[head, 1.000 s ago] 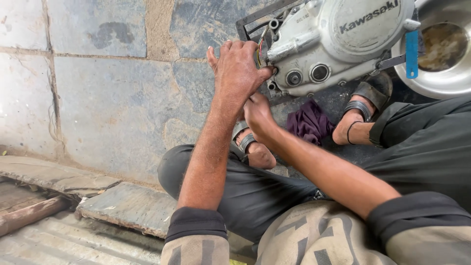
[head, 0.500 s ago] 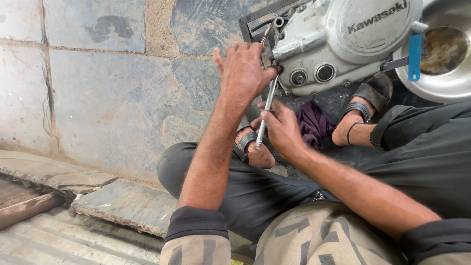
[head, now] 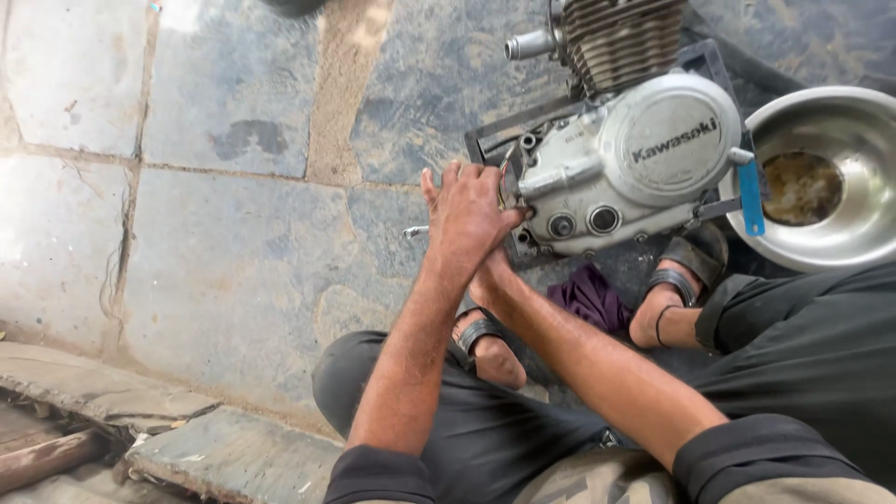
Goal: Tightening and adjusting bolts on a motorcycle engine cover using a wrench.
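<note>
A grey engine (head: pixel 616 168) is seen resting on the stone floor (head: pixel 233 243), just beyond the hands. The left hand (head: pixel 471 219) is laid flat against the engine's near end, fingers spread and pressed to the casing by the frame edge; nothing is seen gripped in it. The right hand (head: pixel 492 276) is tucked directly under the left, mostly hidden by it, so whether it is closed on anything cannot be told. A thin metal tool (head: pixel 415 231) is seen sticking out just left of the left hand, its far end hidden behind the fingers; which hand holds it cannot be told. To the right of the hands a steel bowl (head: pixel 821 243) with dark oil is set touching the engine's side, and a purple rag (head: pixel 593 297) lies below the engine, between the sandalled feet. Several risks can be judged from here. The tool could slip off its seat if it is levered at an angle, and the knuckles would be driven into the casing's sharp edges. The engine is propped only by the floor and feet, so it could be rocked by a hard push and the bowl tipped, spilling oil. Greasy fingers would make any grip less sure.
</note>
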